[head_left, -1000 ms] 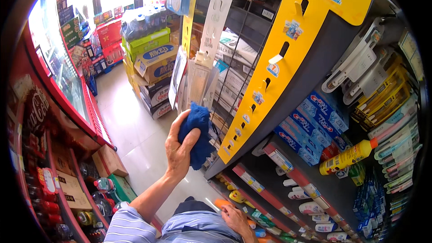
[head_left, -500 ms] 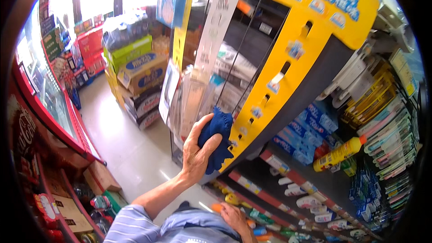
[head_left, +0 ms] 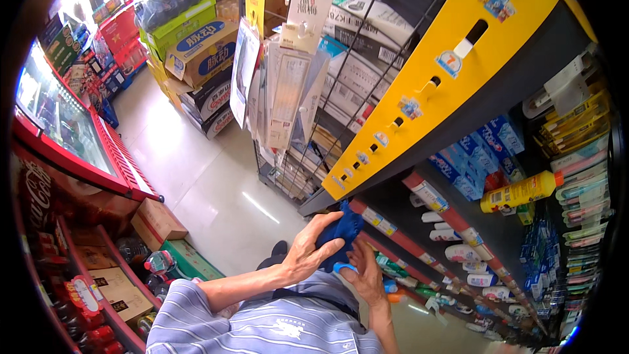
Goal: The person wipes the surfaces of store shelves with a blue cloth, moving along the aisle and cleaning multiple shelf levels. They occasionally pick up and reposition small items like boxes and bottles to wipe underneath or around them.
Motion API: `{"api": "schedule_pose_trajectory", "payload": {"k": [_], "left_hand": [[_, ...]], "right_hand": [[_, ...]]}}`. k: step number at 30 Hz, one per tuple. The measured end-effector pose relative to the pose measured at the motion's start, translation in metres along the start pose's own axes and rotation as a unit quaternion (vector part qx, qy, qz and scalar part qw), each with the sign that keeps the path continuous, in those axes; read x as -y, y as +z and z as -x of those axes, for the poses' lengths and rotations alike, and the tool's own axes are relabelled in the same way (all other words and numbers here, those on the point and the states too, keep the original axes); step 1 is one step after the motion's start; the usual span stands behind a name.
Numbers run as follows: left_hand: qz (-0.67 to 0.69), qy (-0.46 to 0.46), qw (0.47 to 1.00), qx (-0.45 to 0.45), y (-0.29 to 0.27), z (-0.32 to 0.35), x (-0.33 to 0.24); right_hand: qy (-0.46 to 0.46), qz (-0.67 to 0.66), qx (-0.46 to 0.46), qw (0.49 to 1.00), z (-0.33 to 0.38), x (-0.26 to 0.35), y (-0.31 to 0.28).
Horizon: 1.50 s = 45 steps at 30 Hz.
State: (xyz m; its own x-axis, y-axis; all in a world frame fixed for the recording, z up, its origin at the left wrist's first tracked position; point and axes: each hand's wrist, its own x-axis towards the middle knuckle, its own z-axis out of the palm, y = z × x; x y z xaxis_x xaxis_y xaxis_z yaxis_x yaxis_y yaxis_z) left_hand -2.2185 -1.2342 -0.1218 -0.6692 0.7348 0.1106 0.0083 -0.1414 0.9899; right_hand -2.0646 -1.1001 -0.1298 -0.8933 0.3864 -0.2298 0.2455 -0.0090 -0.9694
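Note:
My left hand (head_left: 313, 244) is closed around a crumpled dark blue cloth (head_left: 342, 226), low in front of my body. Close beside it, my right hand (head_left: 368, 275) has its fingers curled, their tips at the cloth's lower edge. Next to the right thumb shows a small bright blue piece (head_left: 343, 267), perhaps part of something in that hand; its kind is hard to make out. The lower part of the cloth is hidden behind the left fingers.
A yellow display strip (head_left: 409, 108) fronts the rack end ahead. Shelves on the right hold blue boxes (head_left: 468, 164) and a yellow bottle (head_left: 521, 191). Stacked cartons (head_left: 208, 49) stand beyond the tiled aisle (head_left: 203, 170). A red drinks cooler (head_left: 85, 137) is at left.
My left hand has come down from the yellow strip with the cloth, toward my body. My right hand has risen to meet it. The view has shifted downward.

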Motion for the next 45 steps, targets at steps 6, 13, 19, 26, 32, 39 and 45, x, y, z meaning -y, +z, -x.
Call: {"api": "schedule_pose_trajectory", "payload": {"k": [6,13,19,26,32,39,45], "left_hand": [[0.097,-0.085,0.989,0.078,0.025,-0.001,0.015],[-0.007,-0.106,0.988,0.115,0.017,-0.001,0.019],[0.043,-0.224,0.952,0.203,0.019,-0.01,0.037],[0.0,-0.247,0.947,0.203,0.012,-0.014,0.046],[-0.041,-0.246,0.946,0.207,0.011,-0.017,0.046],[-0.055,-0.243,0.947,0.201,0.001,-0.016,0.045],[-0.042,-0.245,0.953,0.17,-0.015,-0.009,0.048]], "right_hand": [[-0.033,0.02,-0.118,0.992,-0.006,-0.003,0.023],[0.012,0.0,-0.173,0.985,-0.004,-0.001,0.023],[0.008,-0.054,-0.239,0.969,0.003,-0.032,0.014],[0.017,-0.108,-0.264,0.958,-0.01,-0.055,0.009],[0.029,-0.016,-0.318,0.948,-0.024,-0.08,-0.029],[0.117,0.292,-0.444,0.839,-0.075,-0.109,-0.148],[0.097,0.477,-0.421,0.765,-0.13,-0.156,-0.159]]}}
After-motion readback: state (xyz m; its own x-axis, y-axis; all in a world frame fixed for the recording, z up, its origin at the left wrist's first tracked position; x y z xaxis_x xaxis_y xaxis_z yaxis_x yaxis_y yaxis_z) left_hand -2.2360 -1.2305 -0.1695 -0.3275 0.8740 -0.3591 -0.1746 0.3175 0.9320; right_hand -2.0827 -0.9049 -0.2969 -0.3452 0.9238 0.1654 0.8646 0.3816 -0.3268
